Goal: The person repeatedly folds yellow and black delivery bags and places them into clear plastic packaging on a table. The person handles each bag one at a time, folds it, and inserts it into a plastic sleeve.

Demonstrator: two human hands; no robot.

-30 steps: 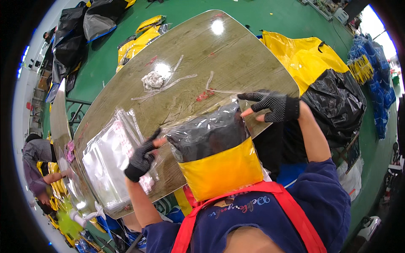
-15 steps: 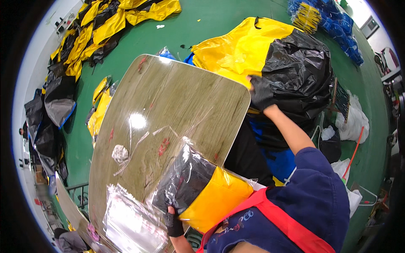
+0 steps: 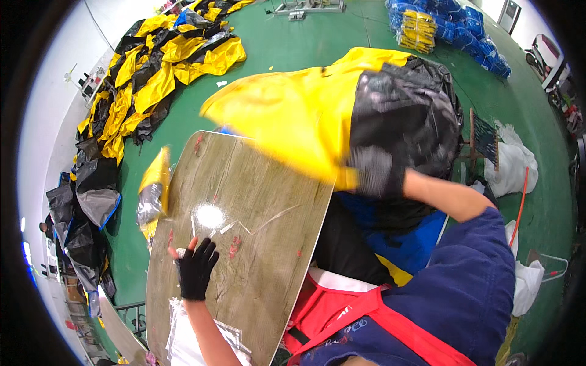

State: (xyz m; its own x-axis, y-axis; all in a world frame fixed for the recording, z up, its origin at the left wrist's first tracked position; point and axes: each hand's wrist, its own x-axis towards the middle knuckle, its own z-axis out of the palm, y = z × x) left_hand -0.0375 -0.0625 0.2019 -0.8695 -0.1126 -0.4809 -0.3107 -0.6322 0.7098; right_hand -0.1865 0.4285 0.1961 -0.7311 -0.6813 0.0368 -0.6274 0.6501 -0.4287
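My left hand [image 3: 196, 269], in a black glove with bare fingertips, hovers over the wood-patterned table [image 3: 262, 244]. Its fingers are spread and nothing is in them. A bit of white shows beside its thumb, too small to make out. My right hand [image 3: 381, 172], gloved and blurred, is closed on the edge of a large yellow and black plastic sheet [image 3: 293, 116]. This sheet bulges past the table's far right corner, and its yellow part overlaps the tabletop. Below my left forearm lies a stack of clear plastic bags [image 3: 183, 341], partly hidden by the arm.
A yellow and black bagged bundle [image 3: 154, 192] is beside the table's left edge. Yellow and black sheets [image 3: 159, 79] are heaped along the left wall. Blue bundles [image 3: 467, 36] and a yellow stack [image 3: 417, 30] stand far right. A white sack [image 3: 513, 165] sits at the right.
The bagged black and yellow package has left the table's near side. My left hand has let go of it and moved up over the table. My right hand has drawn the sheet nearer.
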